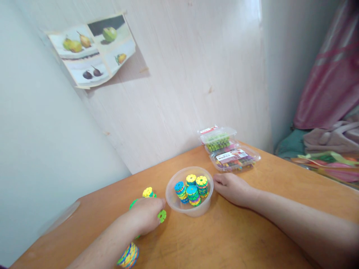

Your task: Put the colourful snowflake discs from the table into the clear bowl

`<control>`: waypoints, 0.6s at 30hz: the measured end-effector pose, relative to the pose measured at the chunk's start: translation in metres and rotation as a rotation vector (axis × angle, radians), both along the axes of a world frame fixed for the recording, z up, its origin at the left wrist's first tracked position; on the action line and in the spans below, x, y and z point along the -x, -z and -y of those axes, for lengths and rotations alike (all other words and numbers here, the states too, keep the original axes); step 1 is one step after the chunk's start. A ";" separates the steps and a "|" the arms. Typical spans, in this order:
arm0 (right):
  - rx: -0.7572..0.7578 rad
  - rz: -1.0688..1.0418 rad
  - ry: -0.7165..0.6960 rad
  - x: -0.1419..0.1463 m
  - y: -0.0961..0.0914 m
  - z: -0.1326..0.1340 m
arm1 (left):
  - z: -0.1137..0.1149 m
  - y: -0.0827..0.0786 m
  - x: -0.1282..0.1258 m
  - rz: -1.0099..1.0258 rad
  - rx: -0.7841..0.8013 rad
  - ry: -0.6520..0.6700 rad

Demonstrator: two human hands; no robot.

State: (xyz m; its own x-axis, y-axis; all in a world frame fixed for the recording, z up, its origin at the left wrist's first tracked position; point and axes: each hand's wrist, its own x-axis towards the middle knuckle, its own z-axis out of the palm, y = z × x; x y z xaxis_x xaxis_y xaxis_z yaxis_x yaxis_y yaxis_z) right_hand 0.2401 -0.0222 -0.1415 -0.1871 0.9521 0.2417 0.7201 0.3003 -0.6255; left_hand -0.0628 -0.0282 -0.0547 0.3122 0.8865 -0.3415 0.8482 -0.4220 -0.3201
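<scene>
My left hand is closed, its fingers partly hidden, over notched plastic discs; a green disc shows at its fingertips and more green edges show behind it. Just beyond that hand stands a yellow-topped disc stack. Below my left wrist lies a multicoloured disc stack, partly covered by the forearm. A clear plastic bowl stands between my hands, with several disc stacks in it, topped in blue and yellow. My right hand rests on the table with curled fingers, right beside the bowl's rim.
Behind the bowl sit clear plastic boxes; one box has a label and coloured pieces, another box holds green pieces. The wooden table meets a pale wall with a fruit picture. Pink cloth hangs at right.
</scene>
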 end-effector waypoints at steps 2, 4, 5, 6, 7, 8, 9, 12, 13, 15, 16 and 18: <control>0.003 -0.001 0.001 0.000 0.000 0.000 | 0.000 0.001 0.000 0.011 -0.001 0.013; 0.004 -0.001 0.001 -0.001 0.000 -0.001 | -0.001 0.003 0.001 0.013 -0.003 0.031; 0.003 -0.001 0.002 -0.001 0.000 -0.001 | -0.001 0.003 0.001 0.007 -0.005 0.037; 0.002 0.000 0.001 -0.002 0.000 -0.001 | -0.002 0.003 0.001 -0.002 -0.008 0.039; 0.000 -0.001 0.000 -0.002 0.000 -0.001 | -0.001 0.003 0.001 -0.011 -0.008 0.040; 0.000 -0.004 -0.001 -0.002 -0.001 0.000 | -0.001 0.003 0.000 -0.018 -0.005 0.038; 0.000 -0.008 -0.002 -0.002 -0.001 0.000 | 0.001 0.002 -0.002 -0.022 0.001 0.036; 0.003 -0.020 -0.004 -0.001 -0.001 0.000 | 0.005 -0.003 -0.007 -0.020 0.024 0.013; 0.005 -0.020 -0.005 -0.001 -0.001 0.000 | 0.007 -0.004 -0.009 -0.017 0.024 0.004; 0.009 -0.019 -0.008 -0.001 -0.001 0.000 | 0.010 -0.006 -0.012 -0.004 0.001 -0.013; 0.009 -0.019 -0.010 0.000 0.000 0.000 | 0.011 -0.007 -0.013 0.007 -0.016 -0.023; 0.007 -0.018 -0.012 0.000 0.000 0.000 | 0.013 -0.007 -0.011 0.057 -0.031 -0.045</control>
State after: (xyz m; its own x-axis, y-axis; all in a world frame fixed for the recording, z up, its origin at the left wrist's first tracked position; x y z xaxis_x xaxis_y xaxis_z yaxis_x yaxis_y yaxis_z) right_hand 0.2404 -0.0221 -0.1413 -0.1943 0.9515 0.2387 0.7049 0.3047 -0.6405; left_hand -0.0514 -0.0409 -0.0478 0.2900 0.9099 -0.2966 0.8831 -0.3739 -0.2835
